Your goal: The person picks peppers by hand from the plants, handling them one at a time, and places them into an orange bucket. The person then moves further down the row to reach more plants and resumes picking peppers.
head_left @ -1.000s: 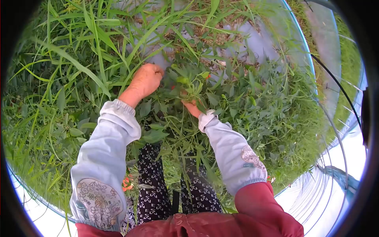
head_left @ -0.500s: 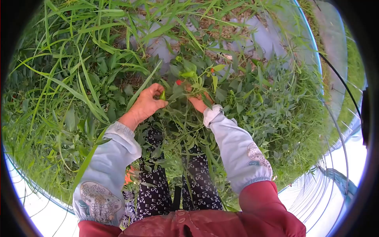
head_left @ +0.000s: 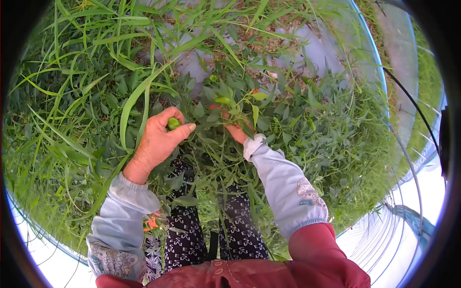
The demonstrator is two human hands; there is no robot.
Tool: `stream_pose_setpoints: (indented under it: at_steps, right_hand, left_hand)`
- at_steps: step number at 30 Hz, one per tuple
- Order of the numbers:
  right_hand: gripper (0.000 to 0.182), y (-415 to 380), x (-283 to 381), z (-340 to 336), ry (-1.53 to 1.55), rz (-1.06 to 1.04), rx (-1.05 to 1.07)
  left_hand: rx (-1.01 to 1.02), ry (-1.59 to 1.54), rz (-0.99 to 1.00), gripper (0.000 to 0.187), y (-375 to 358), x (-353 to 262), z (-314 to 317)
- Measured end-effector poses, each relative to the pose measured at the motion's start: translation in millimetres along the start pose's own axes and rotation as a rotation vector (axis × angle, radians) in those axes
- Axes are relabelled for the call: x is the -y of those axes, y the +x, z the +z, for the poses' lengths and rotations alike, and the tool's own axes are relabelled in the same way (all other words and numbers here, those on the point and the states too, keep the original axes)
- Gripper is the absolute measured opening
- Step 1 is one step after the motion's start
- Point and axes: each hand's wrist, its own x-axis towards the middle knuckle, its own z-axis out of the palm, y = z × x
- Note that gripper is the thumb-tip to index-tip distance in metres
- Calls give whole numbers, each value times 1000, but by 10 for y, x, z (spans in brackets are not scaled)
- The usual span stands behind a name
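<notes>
My left hand (head_left: 158,137) is closed around a green pepper (head_left: 174,124), which shows between the thumb and curled fingers. To its right, my right hand (head_left: 237,133) reaches in among the leaves of a pepper plant (head_left: 230,115); its fingers are mostly covered by foliage. Above the right hand a pale green pepper (head_left: 224,101) hangs on the plant. Small bits of red show among the leaves, one a red pepper (head_left: 255,91). Another green pepper (head_left: 213,77) sits farther up.
Long grass blades (head_left: 137,105) arch over the plants at the left. Grey plastic sheeting (head_left: 312,48) covers the ground at the back. A netting wall with a blue edge (head_left: 372,43) and a black hose (head_left: 413,103) run along the right. My patterned trousers (head_left: 185,230) stand among stems.
My left hand has drawn left and slightly down, away from the plant, with the green pepper in it. The right hand stays in the foliage, and the grass beside the left hand has shifted.
</notes>
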Motion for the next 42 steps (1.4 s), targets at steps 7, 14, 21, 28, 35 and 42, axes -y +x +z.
stream_pose_setpoints:
  at_steps: [7, 14, 21, 28, 35, 42]
  right_hand:
    - [33, -119, 506, -32, 764, -15, 125]
    - [37, -129, 540, -138, 25, -146, 65]
    - [31, -112, 599, -200, 314, 67, 225]
    - [33, -94, 351, -154, -297, -113, 150]
    - [36, -68, -17, -74, -647, -300, 69]
    - [39, -158, 82, -127, -661, -511, 61]
  left_hand:
    - [-56, 753, 217, 19, 708, 232, 201]
    - [385, 888, 175, 37, 786, 361, 554]
    - [277, 1221, 391, 14, 207, 461, 472]
    - [173, 807, 107, 16, 83, 321, 250]
    - [89, 210, -289, 15, 1356, 462, 221]
    - [171, 1025, 89, 40, 1971, 942, 738]
